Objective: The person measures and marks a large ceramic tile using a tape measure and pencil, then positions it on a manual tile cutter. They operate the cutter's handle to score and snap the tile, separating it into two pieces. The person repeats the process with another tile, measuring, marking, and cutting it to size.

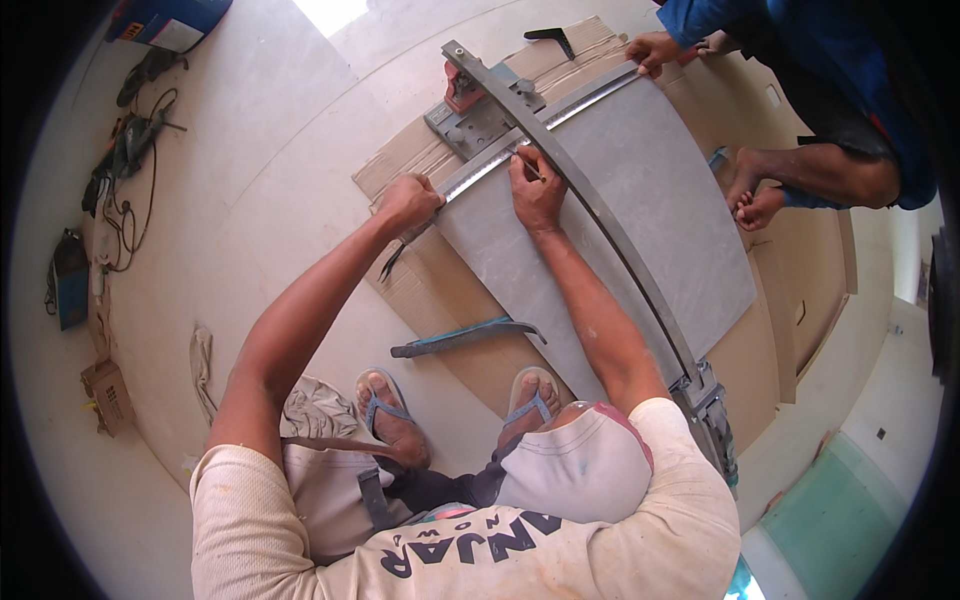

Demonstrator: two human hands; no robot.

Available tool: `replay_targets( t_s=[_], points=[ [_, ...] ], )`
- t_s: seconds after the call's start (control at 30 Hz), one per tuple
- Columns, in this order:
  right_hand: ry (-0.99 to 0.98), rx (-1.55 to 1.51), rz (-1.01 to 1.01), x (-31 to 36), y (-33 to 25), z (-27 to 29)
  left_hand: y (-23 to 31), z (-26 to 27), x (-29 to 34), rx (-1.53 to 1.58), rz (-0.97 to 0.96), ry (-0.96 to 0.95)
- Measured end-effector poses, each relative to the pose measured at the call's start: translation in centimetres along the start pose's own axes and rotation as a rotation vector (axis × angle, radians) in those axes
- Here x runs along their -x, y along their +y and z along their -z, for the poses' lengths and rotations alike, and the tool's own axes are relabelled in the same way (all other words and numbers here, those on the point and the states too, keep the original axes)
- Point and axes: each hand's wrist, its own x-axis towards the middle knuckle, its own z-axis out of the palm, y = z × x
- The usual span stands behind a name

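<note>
A large grey tile [650, 170] lies under the long metal rail [610, 225] of a tile cutter [470, 120]. Across the tile's far edge runs a silvery metal measuring strip [470, 180]. My left hand [408, 203] is closed on its left end, at the tile's corner. A co-worker's hand [652, 52] is at the strip's far right end. My right hand [538, 190] rests on the tile beside the rail, fingers pinched around a thin, dark pencil-like marker [528, 166] whose tip is at the strip.
Flattened cardboard [390, 165] lies under the tile. A brush with blue edging [465, 337] lies near my feet, and a black angled piece [550, 40] lies beyond the cutter. Corded power tools [128, 150] are along the left. The co-worker's bare foot [742, 180] is at the tile's right edge.
</note>
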Motion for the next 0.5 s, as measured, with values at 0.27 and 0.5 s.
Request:
replay_targets(
  t_s=[0.27, 0.5],
  points=[
    [-0.077, 0.057, 0.045, -0.27, -0.66, 0.43, 0.03, 0.42, 0.03, 0.004, 0.024, -0.018],
    [-0.03, 0.048, 0.092, 0.04, -0.33, 0.15, 0.0, 0.79, -0.04, 0.038, 0.002, -0.069]
  ],
)
